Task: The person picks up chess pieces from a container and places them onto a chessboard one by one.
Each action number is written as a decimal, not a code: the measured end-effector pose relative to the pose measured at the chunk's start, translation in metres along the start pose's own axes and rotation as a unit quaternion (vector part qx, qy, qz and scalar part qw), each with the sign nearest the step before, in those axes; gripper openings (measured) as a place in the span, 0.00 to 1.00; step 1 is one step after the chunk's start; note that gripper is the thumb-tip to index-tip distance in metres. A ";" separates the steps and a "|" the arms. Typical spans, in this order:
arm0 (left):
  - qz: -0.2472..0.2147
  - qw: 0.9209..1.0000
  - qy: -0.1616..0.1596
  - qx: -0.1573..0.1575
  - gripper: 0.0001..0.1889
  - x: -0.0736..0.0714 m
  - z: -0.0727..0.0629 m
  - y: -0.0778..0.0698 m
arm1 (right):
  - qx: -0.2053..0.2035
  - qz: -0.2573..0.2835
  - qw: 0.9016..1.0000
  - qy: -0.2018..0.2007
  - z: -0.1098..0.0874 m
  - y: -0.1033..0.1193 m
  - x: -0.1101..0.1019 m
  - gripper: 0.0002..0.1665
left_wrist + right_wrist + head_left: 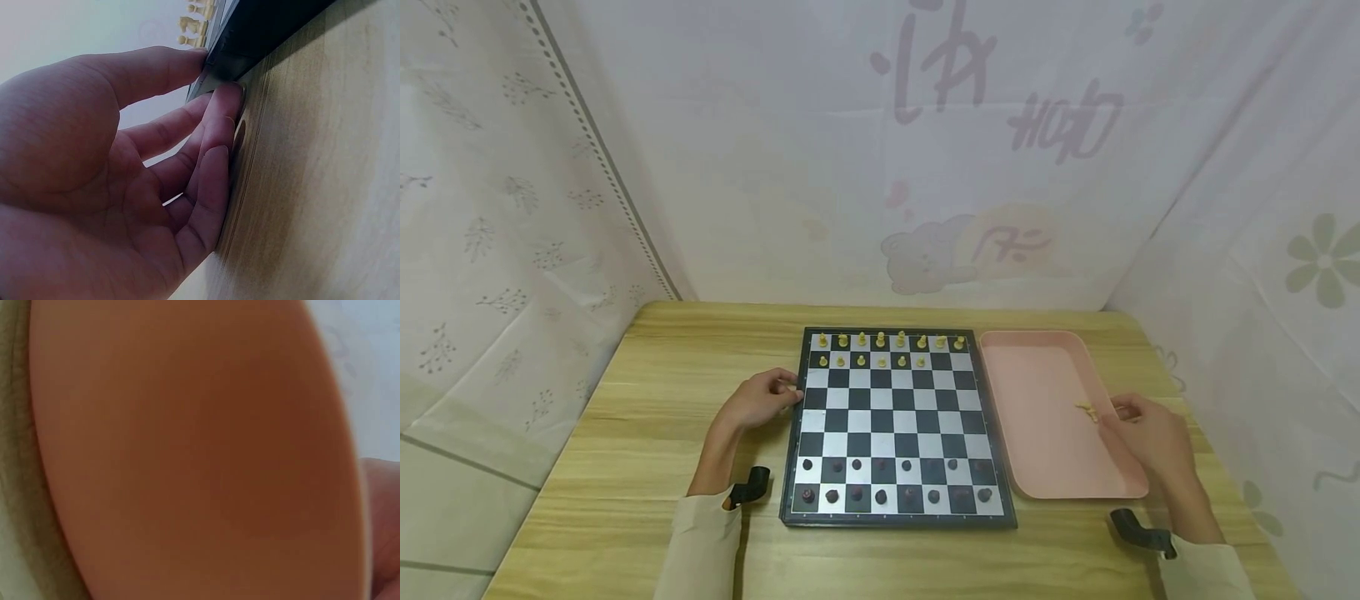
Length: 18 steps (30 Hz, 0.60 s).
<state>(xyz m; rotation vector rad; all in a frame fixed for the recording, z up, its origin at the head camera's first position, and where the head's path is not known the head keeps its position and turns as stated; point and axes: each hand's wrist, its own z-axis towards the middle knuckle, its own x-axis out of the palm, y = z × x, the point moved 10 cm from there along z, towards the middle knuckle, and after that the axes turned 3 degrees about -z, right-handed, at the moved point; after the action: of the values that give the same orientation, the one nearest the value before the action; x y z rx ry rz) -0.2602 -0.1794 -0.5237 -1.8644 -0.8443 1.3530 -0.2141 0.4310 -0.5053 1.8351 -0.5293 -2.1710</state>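
Note:
A black-and-white chessboard [891, 421] lies on the table, with yellow chess pieces [881, 340] on its far two rows and dark pieces [881, 497] on the near two. My left hand [763, 398] holds the board's left edge, thumb at the rim and curled fingers against the side, close to the wood. Over the right rim of a pink tray [1037, 417] reaches my right hand [1150, 433], its fingertips beside a few yellow pieces [1087, 410]. Whether it pinches one is hidden. In the right wrist view the tray wall [200, 450] covers most of the hand.
The wooden table [647, 467] runs up to a patterned cloth [790, 167] at the back and sides. The tray stands close against the board's right side. A black wrist mount [1138, 533] sits by the right sleeve, another mount [751, 486] by the left.

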 end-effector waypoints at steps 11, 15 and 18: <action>0.000 1.000 0.002 -0.003 0.19 0.000 0.001 0.001 | 0.021 0.008 1.000 -0.006 0.000 -0.001 -0.006 0.22; 0.001 1.000 0.002 -0.001 0.19 0.000 0.000 0.000 | 0.011 0.007 1.000 -0.018 0.000 0.005 -0.014 0.22; 0.002 1.000 0.002 -0.001 0.20 -0.001 0.000 -0.001 | 0.002 0.007 1.000 -0.028 0.000 0.011 -0.021 0.21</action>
<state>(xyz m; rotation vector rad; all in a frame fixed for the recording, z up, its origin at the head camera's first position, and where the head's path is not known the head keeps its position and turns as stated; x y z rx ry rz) -0.2603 -0.1794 -0.5226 -1.8693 -0.8406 1.3517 -0.2112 0.4299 -0.4815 1.7713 -0.5584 -2.2197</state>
